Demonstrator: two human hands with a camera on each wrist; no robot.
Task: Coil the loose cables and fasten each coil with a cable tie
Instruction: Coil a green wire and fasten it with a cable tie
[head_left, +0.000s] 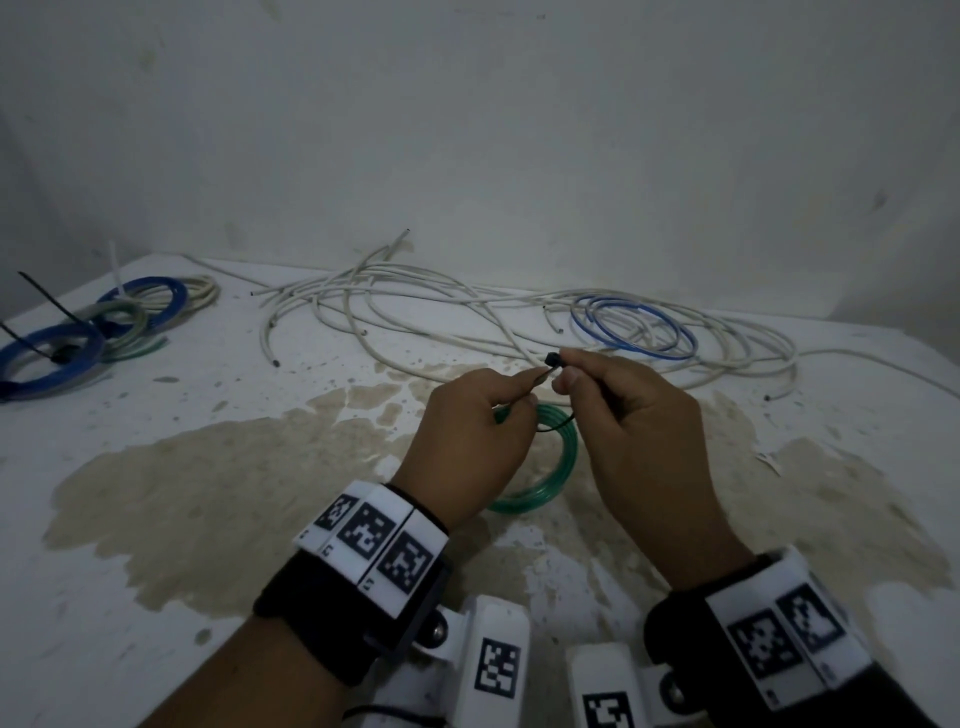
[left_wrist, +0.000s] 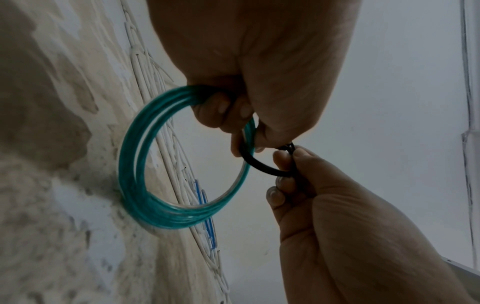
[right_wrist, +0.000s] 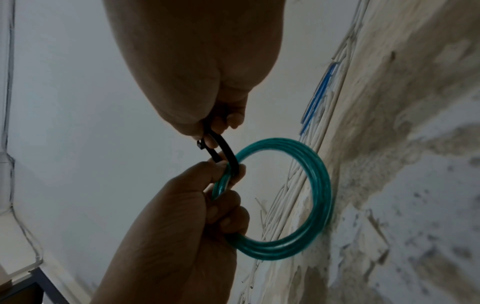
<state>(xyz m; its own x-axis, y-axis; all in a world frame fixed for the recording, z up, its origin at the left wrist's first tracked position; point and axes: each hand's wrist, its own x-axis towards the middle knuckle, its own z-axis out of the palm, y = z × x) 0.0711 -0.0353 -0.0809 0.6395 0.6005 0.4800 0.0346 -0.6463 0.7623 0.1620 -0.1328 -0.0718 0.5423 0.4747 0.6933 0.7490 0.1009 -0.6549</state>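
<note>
A green cable coil (head_left: 553, 470) stands on edge on the stained white table (head_left: 208, 493). My left hand (head_left: 522, 389) grips the coil's top with curled fingers. A black cable tie (head_left: 551, 359) loops around the coil's strands there. My left thumb and forefinger pinch the tie's tail. My right hand (head_left: 566, 373) pinches the tie's head end. In the left wrist view the tie (left_wrist: 259, 166) forms a small loop through the coil (left_wrist: 132, 174). The right wrist view shows the tie (right_wrist: 224, 149) between both hands beside the coil (right_wrist: 320, 195).
A tangle of loose white cables (head_left: 415, 306) lies across the back of the table, with a loose blue cable (head_left: 636, 327) in it. Several tied blue, green and white coils (head_left: 104, 327) lie at the far left. A wall (head_left: 467, 130) rises behind.
</note>
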